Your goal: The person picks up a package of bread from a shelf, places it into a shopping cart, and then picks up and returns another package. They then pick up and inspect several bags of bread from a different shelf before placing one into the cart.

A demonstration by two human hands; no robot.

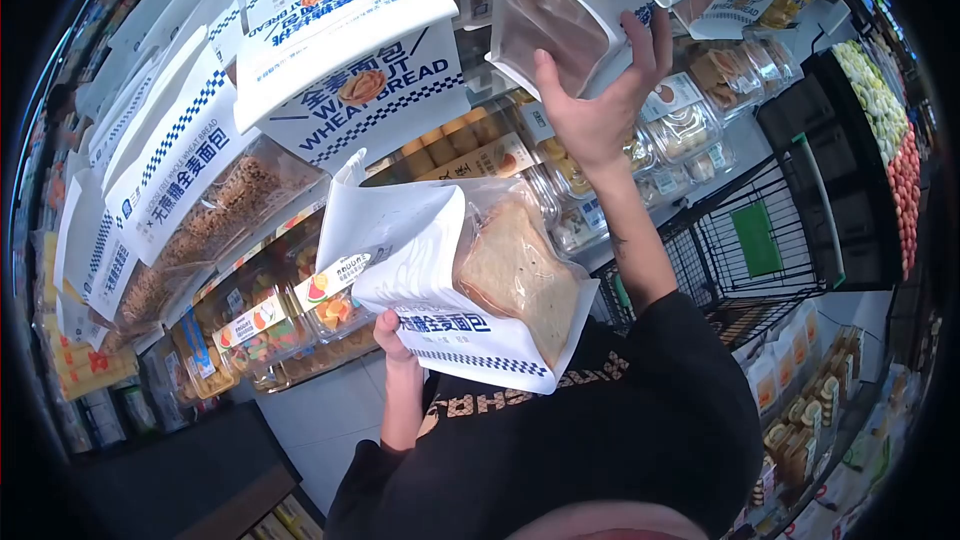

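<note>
My left hand (398, 338) grips the edge of a white paper-and-clear-plastic bread bag (450, 295) in front of my chest. Sliced bread shows through its clear side, and a blue checkered strip runs along it. At the upper right, my right hand (600, 105) is stretched out to a second bread bag (565, 15) at the shelf. Its thumb lies on the clear side and its fingers are around the white paper side. Behind the bag my left hand holds stands a wheat bread bag (365, 90) with large blue lettering.
More bread bags (190, 190) line the shelf on the left. Below are clear boxes of sweets (262, 325) and several packed pastries (690, 130). A black shopping cart (715, 250) with a green panel stands at the right, near a produce stand (880, 130).
</note>
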